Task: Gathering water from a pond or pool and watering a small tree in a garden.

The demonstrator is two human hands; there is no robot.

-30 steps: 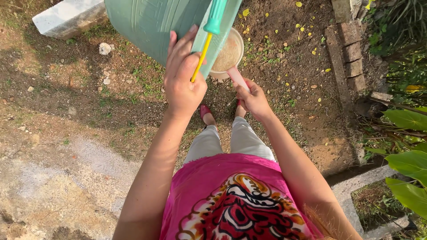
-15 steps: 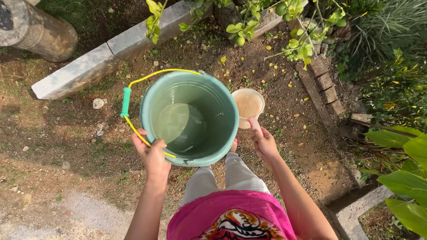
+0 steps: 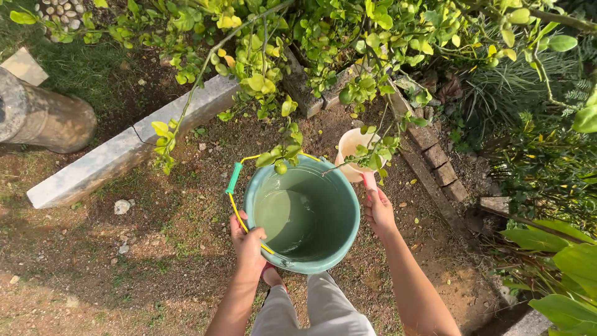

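The left hand (image 3: 247,241) grips the near rim and yellow handle of a green bucket (image 3: 303,213) holding water, above bare soil. The right hand (image 3: 377,208) closes on the pink handle of a cream scoop (image 3: 352,151) beside it.

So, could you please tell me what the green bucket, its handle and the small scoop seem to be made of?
The green bucket looks like moulded plastic: smooth, one even colour, with a soft sheen inside. Its handle seems to be thin yellow wire or plastic rod with a green plastic grip; which one is unclear. The small scoop in the right hand looks like pale, matt plastic, slightly see-through in the sun. The left hand holds the bucket's rim.
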